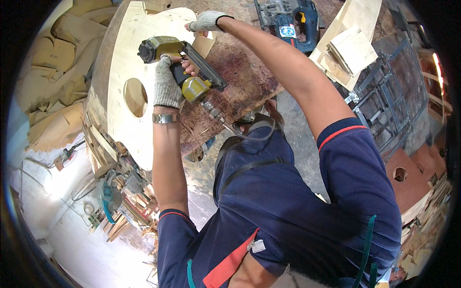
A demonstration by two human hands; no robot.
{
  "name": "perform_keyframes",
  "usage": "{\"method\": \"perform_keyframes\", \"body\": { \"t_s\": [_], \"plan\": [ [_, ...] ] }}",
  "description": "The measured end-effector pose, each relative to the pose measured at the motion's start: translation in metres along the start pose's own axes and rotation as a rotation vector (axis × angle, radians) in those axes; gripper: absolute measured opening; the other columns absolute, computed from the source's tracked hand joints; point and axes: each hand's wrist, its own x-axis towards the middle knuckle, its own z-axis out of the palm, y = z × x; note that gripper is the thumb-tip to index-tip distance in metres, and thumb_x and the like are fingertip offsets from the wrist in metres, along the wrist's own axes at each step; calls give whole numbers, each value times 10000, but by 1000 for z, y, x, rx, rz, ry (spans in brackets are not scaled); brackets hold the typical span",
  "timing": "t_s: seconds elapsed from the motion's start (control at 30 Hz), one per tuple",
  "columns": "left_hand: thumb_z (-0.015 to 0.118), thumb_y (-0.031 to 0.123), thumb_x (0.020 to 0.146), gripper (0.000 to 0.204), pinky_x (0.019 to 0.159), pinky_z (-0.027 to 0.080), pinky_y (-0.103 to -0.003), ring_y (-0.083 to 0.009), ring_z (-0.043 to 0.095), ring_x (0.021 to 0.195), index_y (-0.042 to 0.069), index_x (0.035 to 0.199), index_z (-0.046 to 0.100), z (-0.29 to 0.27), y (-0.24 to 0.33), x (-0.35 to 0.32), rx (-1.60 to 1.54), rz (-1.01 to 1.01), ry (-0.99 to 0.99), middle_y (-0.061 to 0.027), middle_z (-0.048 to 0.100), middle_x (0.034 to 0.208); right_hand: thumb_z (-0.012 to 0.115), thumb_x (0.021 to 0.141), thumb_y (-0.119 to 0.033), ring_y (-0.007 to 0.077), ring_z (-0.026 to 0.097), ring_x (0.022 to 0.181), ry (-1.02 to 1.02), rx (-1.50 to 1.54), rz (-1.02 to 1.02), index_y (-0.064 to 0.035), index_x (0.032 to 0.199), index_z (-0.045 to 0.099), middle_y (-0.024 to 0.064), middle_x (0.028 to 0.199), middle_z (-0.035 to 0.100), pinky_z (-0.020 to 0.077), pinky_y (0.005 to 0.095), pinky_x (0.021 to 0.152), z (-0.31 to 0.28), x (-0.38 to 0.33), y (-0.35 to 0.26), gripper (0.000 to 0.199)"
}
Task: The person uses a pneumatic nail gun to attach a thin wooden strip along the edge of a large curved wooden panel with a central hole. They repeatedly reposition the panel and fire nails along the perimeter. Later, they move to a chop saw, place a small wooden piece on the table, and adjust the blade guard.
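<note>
My left hand point(167, 82), in a grey knit glove with the fingertips bare, is closed round the grip of a yellow and black air nail gun point(196, 89). The gun's head lies over a large pale plywood panel point(126, 57) with an oval cutout, and a clear air hose point(254, 138) runs from its fitting toward my lap. Further off, my right hand point(207, 22), gloved the same way, has its fingers bent at a small plywood piece point(203, 46) by the panel's edge. The nail gun partly hides that piece.
A blue jigsaw point(293, 24) sits on the stained workbench point(240, 62), beside stacked plywood offcuts point(353, 50). Metal frames point(391, 101) stand at the right. Curved wooden cutouts point(60, 53) are heaped at the left, with a teal power saw point(109, 197) and wood strips on the floor below.
</note>
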Motion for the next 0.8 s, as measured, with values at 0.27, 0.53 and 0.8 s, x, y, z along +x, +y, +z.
{"method": "perform_keyframes", "body": {
  "t_s": [0.27,0.53,0.8],
  "plan": [
    [588,148,923,178,640,528,-346,-184,511,665,58,972,442,-3,7,0,-1,-47,-9,-54,493,792,533,899,-709,278,729,1009,2,22,-12,-138,1154,780,129,964,786,553,441,941,2,1,0,673],
    [573,168,948,233,638,538,-343,-189,527,668,-3,1088,500,-3,1,3,25,-6,-18,-58,511,799,546,901,-699,281,730,1004,26,35,17,-127,1125,789,126,962,786,550,443,944,3,-3,-5,660],
    [552,173,958,209,654,529,-333,-190,528,672,-11,1055,539,-2,-17,9,-25,35,-11,-46,514,790,540,908,-691,282,741,921,68,20,-9,-81,1063,786,122,924,789,570,442,871,-5,-8,-5,676]
  ]
}}
